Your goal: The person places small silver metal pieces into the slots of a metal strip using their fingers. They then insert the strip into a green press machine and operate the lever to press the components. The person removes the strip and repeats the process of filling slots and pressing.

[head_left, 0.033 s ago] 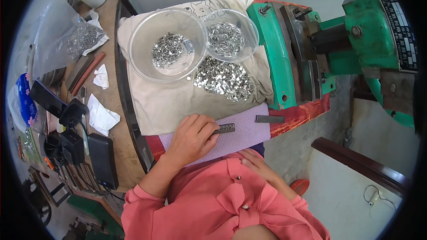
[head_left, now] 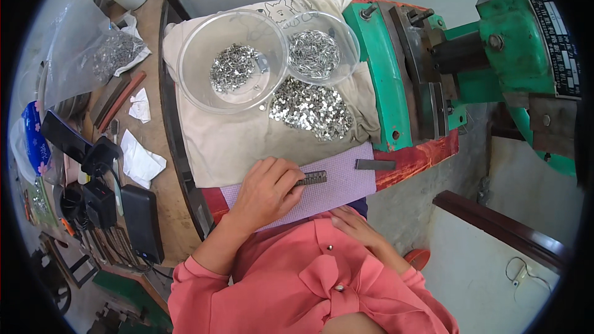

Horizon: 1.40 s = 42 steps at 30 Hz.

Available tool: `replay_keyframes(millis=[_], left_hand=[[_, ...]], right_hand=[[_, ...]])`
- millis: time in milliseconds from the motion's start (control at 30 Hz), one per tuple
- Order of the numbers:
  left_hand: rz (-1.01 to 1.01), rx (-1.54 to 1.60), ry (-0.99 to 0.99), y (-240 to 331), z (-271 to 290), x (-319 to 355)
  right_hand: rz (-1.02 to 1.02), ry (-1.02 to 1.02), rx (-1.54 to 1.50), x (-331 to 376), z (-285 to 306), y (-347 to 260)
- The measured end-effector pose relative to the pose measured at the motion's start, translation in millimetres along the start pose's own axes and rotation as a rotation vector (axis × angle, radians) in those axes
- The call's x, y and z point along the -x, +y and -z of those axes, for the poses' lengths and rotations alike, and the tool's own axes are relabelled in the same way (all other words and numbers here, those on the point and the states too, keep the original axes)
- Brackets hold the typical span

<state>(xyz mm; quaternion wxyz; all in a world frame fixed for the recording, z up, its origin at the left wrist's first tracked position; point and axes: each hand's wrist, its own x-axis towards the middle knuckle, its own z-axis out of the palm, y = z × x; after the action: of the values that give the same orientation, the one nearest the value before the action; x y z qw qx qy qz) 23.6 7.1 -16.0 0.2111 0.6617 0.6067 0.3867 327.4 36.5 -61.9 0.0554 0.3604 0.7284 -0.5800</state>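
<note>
My left hand [head_left: 267,190] is closed over one end of a small dark slotted metal block [head_left: 316,177], with thumb and fingers on it. The block lies on a lilac textured mat [head_left: 346,176]; its other end sticks out to the right, showing a row of little cells. My right hand [head_left: 354,225] rests flat near my lap, fingers stretched out and holding nothing. A plain dark flat bar [head_left: 375,165] lies at the mat's right side. Beyond the mat, small shiny metal pieces [head_left: 312,110] are heaped on a beige cloth [head_left: 216,148].
Two clear plastic tubs, a large one [head_left: 192,89] and a smaller one [head_left: 351,46], hold metal bits behind the heap. A green machine [head_left: 396,111] stands at the right. On the left, a wooden bench [head_left: 176,210] carries a black power bank [head_left: 142,222], crumpled tissue [head_left: 141,159] and a plastic bag [head_left: 68,43].
</note>
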Motion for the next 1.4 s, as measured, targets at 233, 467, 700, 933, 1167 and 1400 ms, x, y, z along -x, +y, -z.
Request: replay_keyframes(millis=[233, 467, 700, 933, 1167, 1400], left_hand=[[-0.035, 0.002, -0.024, -1.8, -0.9, -2.5], [-0.028, 0.002, -0.028, -3.4, -0.8, 0.4], [-0.031, -0.015, -0.042, -1.4, -0.1, -1.2], [-0.011, -0.010, -0.052, -1.7, 0.6, -3.4], [-0.004, -0.009, -0.050, -2.2, -0.9, -2.4], [0.010, 0.002, -0.081, -1.4, 0.8, -2.9]], right_hand=[[-0.037, -0.441, 0.079, -77.7, -9.2, -39.3], [-0.029, -0.444, 0.113, -34.5, 15.1, -50.9], [0.308, -0.179, -0.064, -21.2, 2.2, -34.6], [0.134, -0.418, 0.050, -40.2, -17.8, -35.0], [0.076, -0.365, -0.003, 20.3, 22.0, -11.9], [0.322, -0.219, 0.013, -17.6, -13.7, -34.6]])
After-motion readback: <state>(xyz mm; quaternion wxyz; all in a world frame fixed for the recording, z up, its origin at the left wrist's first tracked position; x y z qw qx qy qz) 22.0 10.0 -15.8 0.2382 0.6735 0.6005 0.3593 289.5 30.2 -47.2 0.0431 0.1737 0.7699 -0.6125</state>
